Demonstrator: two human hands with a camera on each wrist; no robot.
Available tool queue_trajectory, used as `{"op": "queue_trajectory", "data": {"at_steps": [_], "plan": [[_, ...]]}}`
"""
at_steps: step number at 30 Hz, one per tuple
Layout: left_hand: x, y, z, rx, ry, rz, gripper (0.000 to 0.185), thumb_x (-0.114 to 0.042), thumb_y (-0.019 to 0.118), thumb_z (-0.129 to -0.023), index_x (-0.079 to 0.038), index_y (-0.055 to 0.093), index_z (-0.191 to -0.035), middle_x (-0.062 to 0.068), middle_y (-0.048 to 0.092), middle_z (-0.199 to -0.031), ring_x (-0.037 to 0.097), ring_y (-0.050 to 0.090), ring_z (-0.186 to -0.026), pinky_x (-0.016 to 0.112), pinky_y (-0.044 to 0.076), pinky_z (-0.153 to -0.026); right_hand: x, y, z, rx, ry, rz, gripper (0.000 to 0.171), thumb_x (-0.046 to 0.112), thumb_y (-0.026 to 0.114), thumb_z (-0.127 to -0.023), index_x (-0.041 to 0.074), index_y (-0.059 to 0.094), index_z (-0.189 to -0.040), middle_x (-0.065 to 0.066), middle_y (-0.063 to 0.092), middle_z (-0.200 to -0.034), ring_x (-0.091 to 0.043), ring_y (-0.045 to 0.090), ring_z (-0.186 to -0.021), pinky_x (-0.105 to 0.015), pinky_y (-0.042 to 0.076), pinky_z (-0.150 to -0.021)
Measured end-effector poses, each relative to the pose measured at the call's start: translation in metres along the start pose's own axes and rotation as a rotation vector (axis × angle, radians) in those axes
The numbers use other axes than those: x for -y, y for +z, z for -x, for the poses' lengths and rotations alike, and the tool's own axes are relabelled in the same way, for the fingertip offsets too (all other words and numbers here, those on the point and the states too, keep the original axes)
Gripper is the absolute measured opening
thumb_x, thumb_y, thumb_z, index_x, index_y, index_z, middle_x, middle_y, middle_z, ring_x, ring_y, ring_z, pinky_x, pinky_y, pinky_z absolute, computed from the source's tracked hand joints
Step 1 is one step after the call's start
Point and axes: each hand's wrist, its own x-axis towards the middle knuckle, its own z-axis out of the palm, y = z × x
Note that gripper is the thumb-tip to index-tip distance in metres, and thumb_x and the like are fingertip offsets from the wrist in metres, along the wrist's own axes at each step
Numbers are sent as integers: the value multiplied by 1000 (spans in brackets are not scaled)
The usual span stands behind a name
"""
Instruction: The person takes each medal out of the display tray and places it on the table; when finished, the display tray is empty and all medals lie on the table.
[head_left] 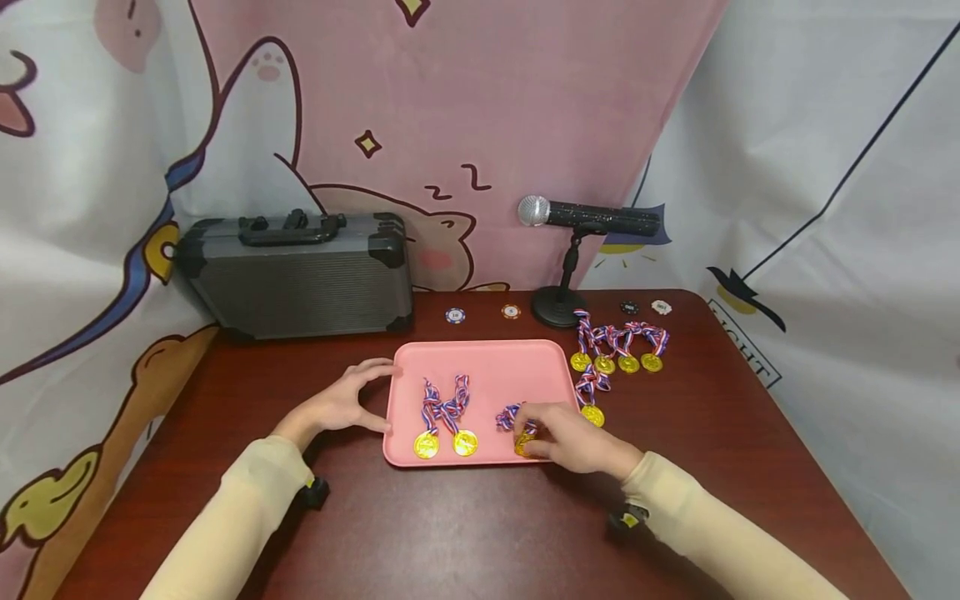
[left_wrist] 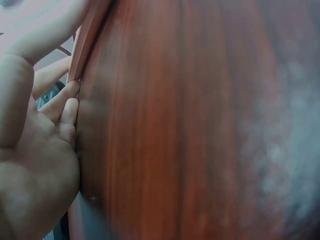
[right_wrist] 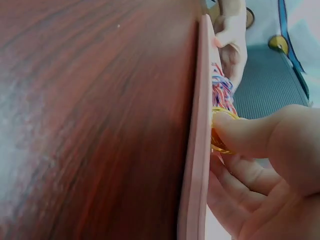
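A pink tray (head_left: 502, 375) lies flat on the table. At its left rim my left hand (head_left: 345, 402) rests with thumb and fingers spread, fingertips right at the edge. My right hand (head_left: 564, 437) is over the tray's front right corner and pinches a gold medal (right_wrist: 217, 144) between thumb and fingers. That medal's red, white and blue ribbon (head_left: 507, 416) lies bunched on the tray behind it, partly hidden by the fingers. Two more gold medals, one (head_left: 426, 445) beside the other (head_left: 465, 442), lie on the left part of the tray with their ribbons stretched toward the back.
Several more medals (head_left: 628, 363) with ribbons lie right of the tray, one (head_left: 592, 416) close to its rim. Behind stand a grey hard case (head_left: 315, 287) and a microphone (head_left: 600, 217) on a stand (head_left: 558, 307). Poker chips (head_left: 455, 316) lie along the table's back edge.
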Motion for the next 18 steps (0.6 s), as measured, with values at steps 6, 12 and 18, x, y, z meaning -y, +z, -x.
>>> {"op": "queue_trajectory", "data": {"at_steps": [6,12,18], "plan": [[0,-1,0,6,3,-6,94,-38,98,-71,-19,55,-152,13,34,-166,44,25,-149,73,26,-116,-16,-20,16,-65,144,-220,15,5,76,-96,15,66,-99,0,66,-85,-16,61,-61,-28,52,-55],[0,-1,1,4,18,-4,94,-38,99,-70,-17,56,-151,13,35,-165,44,25,-148,71,27,-115,-31,-54,36,-167,204,-287,11,5,74,-96,8,65,-101,-6,68,-98,-20,66,-82,-28,54,-65],[0,-1,0,1,14,-11,94,-38,99,-69,-17,56,-151,14,36,-165,44,27,-148,71,28,-115,-45,-90,61,-256,290,-260,14,7,74,-98,6,63,-106,-11,64,-93,-20,63,-73,-32,54,-64]]}}
